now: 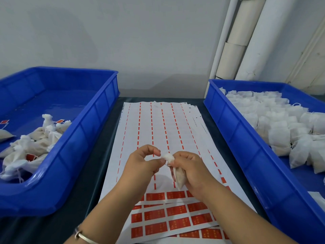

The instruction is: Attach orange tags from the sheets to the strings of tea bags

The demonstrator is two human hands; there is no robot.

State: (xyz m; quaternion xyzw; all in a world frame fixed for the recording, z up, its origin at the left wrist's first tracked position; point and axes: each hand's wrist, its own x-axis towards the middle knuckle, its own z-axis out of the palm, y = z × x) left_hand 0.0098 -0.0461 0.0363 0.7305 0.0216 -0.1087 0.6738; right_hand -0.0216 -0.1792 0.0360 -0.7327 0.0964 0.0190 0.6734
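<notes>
A dark table carries two blue trays. The left tray, at 9 o'clock, holds tied tea bags with orange tags. The right tray, at 3 o'clock, holds a heap of untagged bags. Between their inner rims runs a free lane, covered by sheets whose orange tags remain only at 6 o'clock. Over the lane, the right hand grips one tea bag; its long axis is near vertical, with the gathered neck toward 12 o'clock. The left hand pinches at this neck with thumb and forefinger together; the string is too fine to see.
</notes>
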